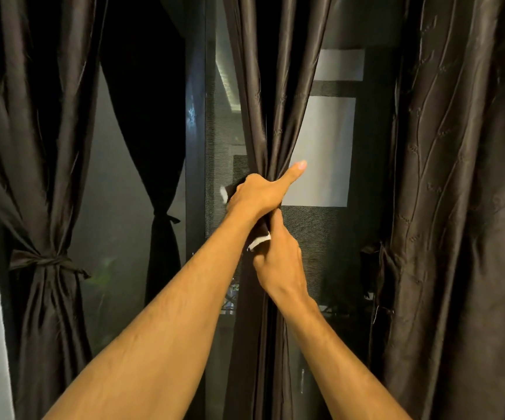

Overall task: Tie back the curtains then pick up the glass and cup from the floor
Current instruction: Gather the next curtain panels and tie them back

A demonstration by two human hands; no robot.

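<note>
Gripping the curtain [275,101], left hand [257,194] overlaps strap [259,241] right hand [278,265] pinches.

Open gaps flank the gathered middle curtain [263,101] before me; the window screen [224,177] closes them off behind, and the loose right curtain [457,207] crowds my right side.
</note>
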